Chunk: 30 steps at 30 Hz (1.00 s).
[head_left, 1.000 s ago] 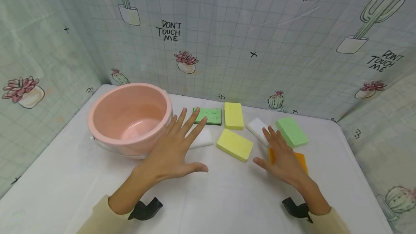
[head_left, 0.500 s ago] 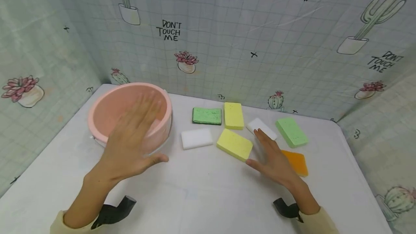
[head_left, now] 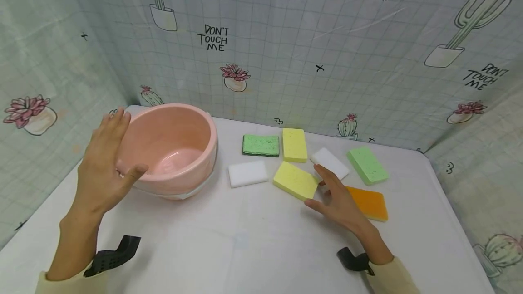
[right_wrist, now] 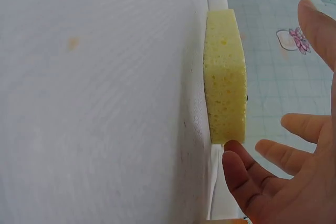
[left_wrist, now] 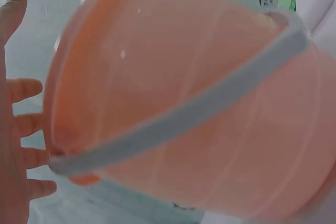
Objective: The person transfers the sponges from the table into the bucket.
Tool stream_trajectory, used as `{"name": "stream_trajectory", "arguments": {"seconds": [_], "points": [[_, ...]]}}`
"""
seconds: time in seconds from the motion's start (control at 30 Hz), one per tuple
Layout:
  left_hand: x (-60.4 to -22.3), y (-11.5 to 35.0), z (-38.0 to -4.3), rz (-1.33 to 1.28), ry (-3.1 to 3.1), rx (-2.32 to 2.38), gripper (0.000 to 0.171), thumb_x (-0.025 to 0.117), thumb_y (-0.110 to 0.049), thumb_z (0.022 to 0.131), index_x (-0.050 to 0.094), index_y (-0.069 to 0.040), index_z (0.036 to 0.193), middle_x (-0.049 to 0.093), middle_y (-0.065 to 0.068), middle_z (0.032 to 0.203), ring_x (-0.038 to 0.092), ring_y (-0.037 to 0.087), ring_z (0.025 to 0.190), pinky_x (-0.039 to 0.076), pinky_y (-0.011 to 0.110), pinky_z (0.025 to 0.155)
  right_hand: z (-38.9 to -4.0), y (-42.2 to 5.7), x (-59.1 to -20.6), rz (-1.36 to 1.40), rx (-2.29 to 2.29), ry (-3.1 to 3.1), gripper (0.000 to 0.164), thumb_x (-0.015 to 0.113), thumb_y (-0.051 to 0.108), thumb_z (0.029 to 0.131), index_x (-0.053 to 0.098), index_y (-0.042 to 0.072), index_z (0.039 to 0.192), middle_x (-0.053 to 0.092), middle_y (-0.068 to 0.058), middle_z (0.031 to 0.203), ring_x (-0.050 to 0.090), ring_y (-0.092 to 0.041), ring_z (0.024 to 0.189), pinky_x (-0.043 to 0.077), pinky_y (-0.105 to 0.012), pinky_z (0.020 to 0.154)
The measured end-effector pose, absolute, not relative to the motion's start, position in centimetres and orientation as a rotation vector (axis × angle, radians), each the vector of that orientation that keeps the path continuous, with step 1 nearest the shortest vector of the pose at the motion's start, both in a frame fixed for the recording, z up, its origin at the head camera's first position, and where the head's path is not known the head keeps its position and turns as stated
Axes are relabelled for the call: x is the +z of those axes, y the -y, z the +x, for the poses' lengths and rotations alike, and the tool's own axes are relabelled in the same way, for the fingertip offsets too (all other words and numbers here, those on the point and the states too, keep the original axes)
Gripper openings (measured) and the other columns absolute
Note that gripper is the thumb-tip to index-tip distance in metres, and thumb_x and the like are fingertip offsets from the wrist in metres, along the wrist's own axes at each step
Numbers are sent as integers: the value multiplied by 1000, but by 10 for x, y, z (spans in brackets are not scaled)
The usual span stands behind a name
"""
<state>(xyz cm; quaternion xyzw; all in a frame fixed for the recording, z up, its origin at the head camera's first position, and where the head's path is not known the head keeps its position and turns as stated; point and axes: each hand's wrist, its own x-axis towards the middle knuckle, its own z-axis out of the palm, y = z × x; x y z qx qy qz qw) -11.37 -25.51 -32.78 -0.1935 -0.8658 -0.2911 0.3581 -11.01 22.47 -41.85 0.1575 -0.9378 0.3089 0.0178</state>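
Observation:
My left hand (head_left: 100,171) is at the left side of the pink bucket (head_left: 175,183), its fingers extended near the rim. In the left wrist view the bucket's grey handle (left_wrist: 178,121) slants across its side, and whether the fingers touch the rim I cannot tell. My right hand (head_left: 343,205) hovers around the right end of a yellow sponge (head_left: 295,180), thumb and fingers spread apart. The right wrist view has that yellow sponge (right_wrist: 224,77) beside the fingertips, with nothing gripped. Close to the right hand lie an orange sponge (head_left: 369,203) and a white sponge (head_left: 330,163).
Farther back are a green sponge (head_left: 260,145) with a dark underside and an upright yellow sponge (head_left: 294,145). A white sponge (head_left: 248,173) lies near the bucket, a light green sponge (head_left: 367,165) at right. Patterned curtain (head_left: 278,49) surrounds the white table (head_left: 245,248).
My left hand has swept leftward, passing over the bucket to its far left side. The right hand has shifted slightly left, towards the yellow sponge. Bucket and sponges stay put.

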Motion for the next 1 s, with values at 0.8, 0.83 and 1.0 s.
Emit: {"name": "stream_trajectory", "arguments": {"seconds": [0.8,0.83,1.0], "points": [[-364,280,-123,-286,2263,-1506,59,45,-11,92,35,-21,149,22,-3,157,17,14,142,15,30,113,-117,-221,-434,391,963,2972,79,79,40,76,44,11,141,53,-6,115,50,-17,86,48,-32,73],[-364,281,-124,-281,2261,-1527,59,45,-13,92,35,-21,149,22,-3,157,17,14,143,15,31,114,-117,-221,-434,386,965,2975,79,80,39,77,44,11,141,53,-6,115,50,-17,86,48,-32,73],[-367,282,-127,-265,2237,-1654,57,46,-20,92,37,-20,148,21,-4,157,14,16,143,15,36,114,-118,-221,-435,377,981,2967,76,80,36,77,46,13,140,53,-6,116,52,-17,86,50,-32,74]]}}
